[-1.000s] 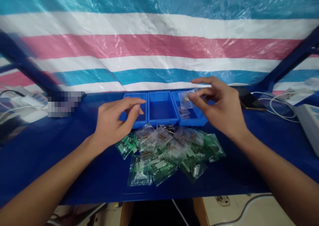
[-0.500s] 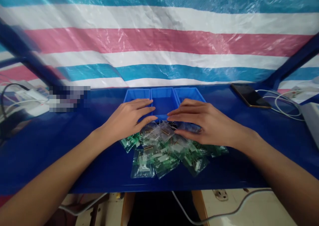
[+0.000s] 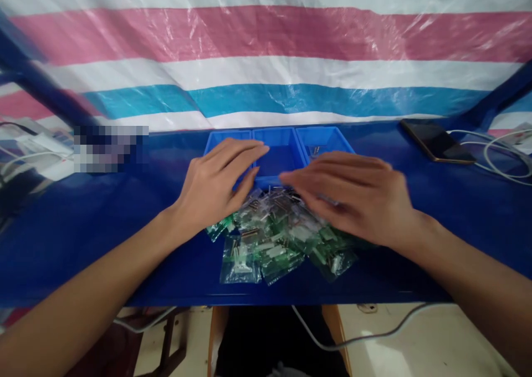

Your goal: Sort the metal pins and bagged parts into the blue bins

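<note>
My left hand (image 3: 220, 183) is open over the left blue bin (image 3: 216, 137), its thumb apart from the fingers and nothing visible in them. My right hand (image 3: 349, 191), a little blurred, has its fingers stretched out with the thumb below them, at the front of the right blue bin (image 3: 322, 136). No held thing shows there. Between and below both hands lies a pile of small clear plastic bags (image 3: 274, 238) with green, white and metal-coloured parts inside. The middle blue bin (image 3: 275, 154) shows its bare floor. A few small pieces (image 3: 316, 150) show in the right bin.
A dark phone (image 3: 436, 140) and white cables (image 3: 494, 144) lie at the back right of the blue table (image 3: 166, 280). White plugs and cables (image 3: 41, 149) crowd the left side. A striped plastic sheet (image 3: 266, 39) hangs behind. A grey cable (image 3: 324, 344) runs below the table edge.
The camera view has tilted down. My left hand has risen slightly off the bags towards the bins. The right hand has shifted right, its fingers drawn closer together, uncovering part of the right bin.
</note>
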`<state>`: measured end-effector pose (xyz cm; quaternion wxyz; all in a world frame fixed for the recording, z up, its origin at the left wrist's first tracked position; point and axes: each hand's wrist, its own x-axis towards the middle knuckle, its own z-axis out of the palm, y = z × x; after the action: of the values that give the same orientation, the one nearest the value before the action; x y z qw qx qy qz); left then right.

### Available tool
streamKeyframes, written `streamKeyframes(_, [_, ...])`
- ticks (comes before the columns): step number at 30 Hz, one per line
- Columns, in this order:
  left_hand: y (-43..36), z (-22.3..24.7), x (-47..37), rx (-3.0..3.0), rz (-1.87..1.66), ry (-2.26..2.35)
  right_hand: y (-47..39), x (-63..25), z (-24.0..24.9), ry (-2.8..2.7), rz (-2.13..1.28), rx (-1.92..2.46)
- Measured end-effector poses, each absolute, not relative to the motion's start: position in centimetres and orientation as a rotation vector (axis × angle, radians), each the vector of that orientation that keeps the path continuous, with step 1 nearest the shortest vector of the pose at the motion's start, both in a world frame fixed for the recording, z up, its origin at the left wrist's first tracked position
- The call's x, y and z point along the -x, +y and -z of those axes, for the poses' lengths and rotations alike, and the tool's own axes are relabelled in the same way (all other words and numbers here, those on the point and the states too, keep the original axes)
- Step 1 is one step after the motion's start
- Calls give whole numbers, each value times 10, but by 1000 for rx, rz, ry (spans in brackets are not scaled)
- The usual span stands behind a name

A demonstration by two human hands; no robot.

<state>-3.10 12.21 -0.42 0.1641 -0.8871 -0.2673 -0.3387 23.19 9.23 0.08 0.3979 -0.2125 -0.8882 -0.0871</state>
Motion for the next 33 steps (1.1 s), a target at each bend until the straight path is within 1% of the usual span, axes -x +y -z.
streamKeyframes(4, [110, 3, 20, 2401, 1128, -556, 86, -227, 0, -1884, -353, 751])
streamKeyframes(7, [103, -2, 18, 2354, 1083, -421, 82, -221, 1, -1713, -563, 739])
streamKeyframes(9, [99, -5, 20, 2336, 1101, -453, 80, -219, 1, -1712, -655, 705])
streamKeyframes(11, [92, -7, 23, 2373, 1191, -588, 79, -219, -1, -1785, -683, 655])
streamKeyframes(14, [82, -8, 23, 2450, 1266, -784, 78, -219, -1, -1896, -550, 582])
streamKeyframes(16, [79, -7, 21, 2446, 1281, -765, 78, -217, -1, -1887, -485, 593])
streamKeyframes(18, [80, -5, 18, 2438, 1296, -708, 78, -216, -1, -1831, -493, 633])
streamKeyframes(22, [94, -3, 18, 2473, 1311, -696, 90, -226, -6, -1695, -452, 812])
streamKeyframes(24, [103, -2, 21, 2462, 1326, -709, 103, -236, -9, -1601, -507, 964])
streamKeyframes(26, [111, 0, 25, 2435, 1310, -744, 117, -246, -8, -1500, -676, 1107])
streamKeyframes(29, [118, 3, 28, 2431, 1219, -791, 134, -255, -4, -1353, -834, 1199])
streamKeyframes(31, [120, 5, 29, 2437, 1162, -825, 138, -257, -1, -1333, -823, 1152])
streamKeyframes(33, [121, 6, 29, 2442, 1108, -866, 134, -256, -1, -1442, -732, 1046])
